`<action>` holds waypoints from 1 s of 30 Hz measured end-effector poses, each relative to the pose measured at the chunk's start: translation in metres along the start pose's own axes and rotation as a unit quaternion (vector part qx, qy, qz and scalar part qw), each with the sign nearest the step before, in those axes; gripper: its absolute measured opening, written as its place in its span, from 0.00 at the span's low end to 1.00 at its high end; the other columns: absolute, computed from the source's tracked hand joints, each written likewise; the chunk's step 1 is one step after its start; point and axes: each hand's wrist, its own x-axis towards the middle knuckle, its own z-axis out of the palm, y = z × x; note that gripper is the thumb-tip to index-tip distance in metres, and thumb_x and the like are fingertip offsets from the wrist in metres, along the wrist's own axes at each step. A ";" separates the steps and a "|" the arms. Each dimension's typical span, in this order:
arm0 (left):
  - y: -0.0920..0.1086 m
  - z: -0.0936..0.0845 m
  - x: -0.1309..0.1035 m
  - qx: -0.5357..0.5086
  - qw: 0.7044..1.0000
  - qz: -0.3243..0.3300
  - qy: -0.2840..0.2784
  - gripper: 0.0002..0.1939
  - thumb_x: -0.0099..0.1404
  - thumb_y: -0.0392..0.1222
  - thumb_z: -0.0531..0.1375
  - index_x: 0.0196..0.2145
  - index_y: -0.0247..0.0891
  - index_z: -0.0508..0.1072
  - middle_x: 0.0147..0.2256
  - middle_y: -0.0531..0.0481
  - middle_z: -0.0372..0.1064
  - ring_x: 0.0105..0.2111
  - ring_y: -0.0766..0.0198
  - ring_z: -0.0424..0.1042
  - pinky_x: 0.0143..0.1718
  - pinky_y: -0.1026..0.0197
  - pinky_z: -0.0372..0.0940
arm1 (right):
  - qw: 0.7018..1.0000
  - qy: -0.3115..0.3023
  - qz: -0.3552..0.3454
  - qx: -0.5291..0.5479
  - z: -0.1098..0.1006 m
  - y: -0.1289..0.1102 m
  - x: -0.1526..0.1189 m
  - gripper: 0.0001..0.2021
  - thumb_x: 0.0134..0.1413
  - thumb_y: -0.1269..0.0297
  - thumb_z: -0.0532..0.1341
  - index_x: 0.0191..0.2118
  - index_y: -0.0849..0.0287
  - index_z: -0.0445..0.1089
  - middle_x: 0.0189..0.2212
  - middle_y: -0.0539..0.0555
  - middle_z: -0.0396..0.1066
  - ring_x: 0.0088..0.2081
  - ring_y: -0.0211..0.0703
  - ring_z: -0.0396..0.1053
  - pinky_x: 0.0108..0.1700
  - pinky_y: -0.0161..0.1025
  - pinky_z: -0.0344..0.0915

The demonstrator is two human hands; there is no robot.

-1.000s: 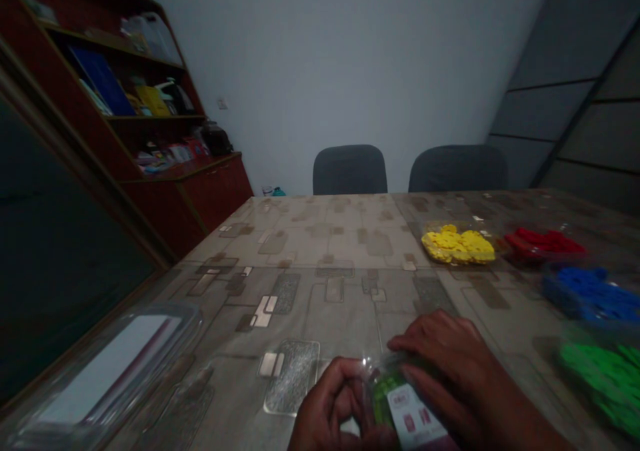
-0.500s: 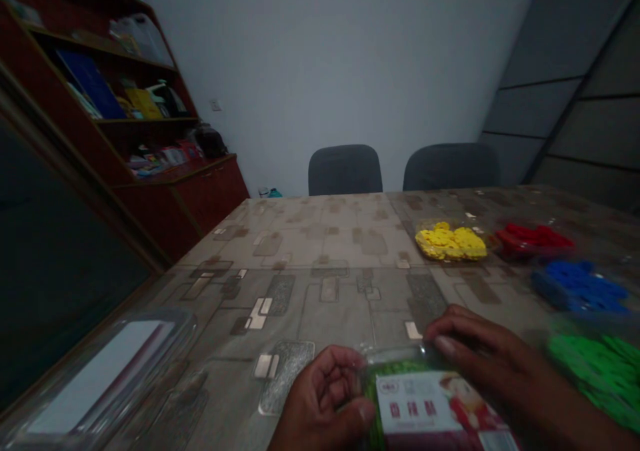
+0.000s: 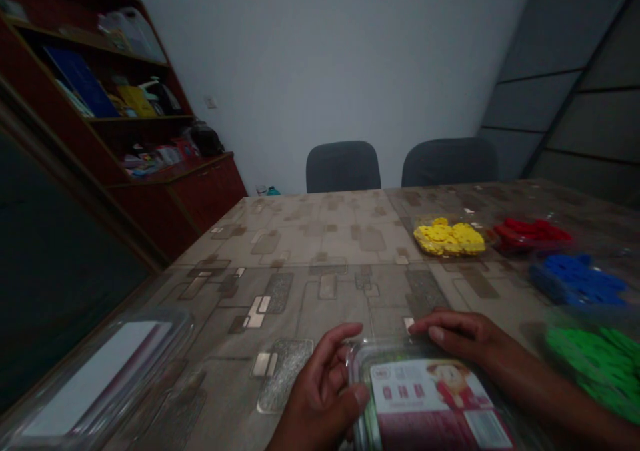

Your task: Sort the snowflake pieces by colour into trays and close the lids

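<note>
Turned from the steep tilt it had a second ago, the clear plastic box [image 3: 425, 394] is now showing most of its printed label to the camera, and the right hand is lying farther out along its far edge. The box is sitting between both hands at the bottom of the view, running out of frame, so whether its base is touching the tablecloth [image 3: 345, 304] I cannot tell. Something green is showing beneath its left rim. The left hand [image 3: 325, 398] is grasping that rim, thumb over the top and fingers curling along the side. The right hand [image 3: 465, 334] is reaching over the far right corner; whether it is pinching there is hidden.

Handling and turning the box seems to be the step in hand; the next move appears to call for a steady left hold and a surer right one. Beyond, tubs of yellow pieces [image 3: 450, 238], red pieces [image 3: 533, 232], blue pieces [image 3: 580, 278] and green pieces [image 3: 600, 364] are standing to the right, while another labelled box [image 3: 100, 378] is lying well apart, leftward.
</note>
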 end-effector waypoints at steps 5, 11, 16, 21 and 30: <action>0.002 0.001 -0.005 0.027 0.999 -0.043 -0.006 0.32 0.52 0.50 0.72 0.52 0.42 0.68 0.43 0.41 0.74 0.45 0.48 0.74 0.45 0.52 0.66 | 0.998 0.017 -0.037 -0.038 0.001 -0.001 -0.003 0.22 0.50 0.42 0.61 0.36 0.57 0.80 0.34 0.57 0.74 0.35 0.50 0.71 0.39 0.44 0.66; -0.001 -0.009 -0.007 0.201 0.979 0.014 -0.013 0.37 0.54 0.58 0.68 0.58 0.44 0.65 0.56 0.38 0.64 0.56 0.39 0.65 0.53 0.44 0.62 | 0.995 0.017 -0.071 -0.066 0.001 -0.001 -0.009 0.20 0.55 0.45 0.58 0.36 0.55 0.80 0.32 0.54 0.69 0.38 0.51 0.70 0.42 0.45 0.64; -0.017 -0.019 0.003 0.276 0.961 -0.005 0.005 0.42 0.51 0.59 0.68 0.61 0.48 0.62 0.64 0.44 0.55 0.66 0.37 0.47 0.64 0.39 0.45 | 0.995 0.011 -0.074 -0.070 0.000 0.003 -0.007 0.19 0.56 0.47 0.57 0.37 0.56 0.79 0.32 0.53 0.67 0.36 0.49 0.70 0.40 0.44 0.63; -0.026 -0.025 0.003 0.249 0.968 -0.003 0.016 0.47 0.50 0.62 0.67 0.64 0.46 0.58 0.65 0.41 0.54 0.66 0.37 0.47 0.64 0.38 0.45 | 0.992 0.020 -0.093 -0.080 0.000 0.001 -0.010 0.19 0.57 0.49 0.57 0.37 0.57 0.78 0.32 0.54 0.69 0.37 0.49 0.70 0.39 0.44 0.63; -0.018 -0.022 -0.005 0.241 0.970 -0.003 0.027 0.38 0.54 0.55 0.68 0.60 0.49 0.65 0.58 0.44 0.67 0.65 0.39 0.52 0.63 0.38 0.47 | 0.988 0.021 -0.095 -0.119 0.001 -0.005 -0.013 0.19 0.59 0.50 0.54 0.33 0.58 0.76 0.31 0.55 0.71 0.34 0.48 0.71 0.35 0.42 0.64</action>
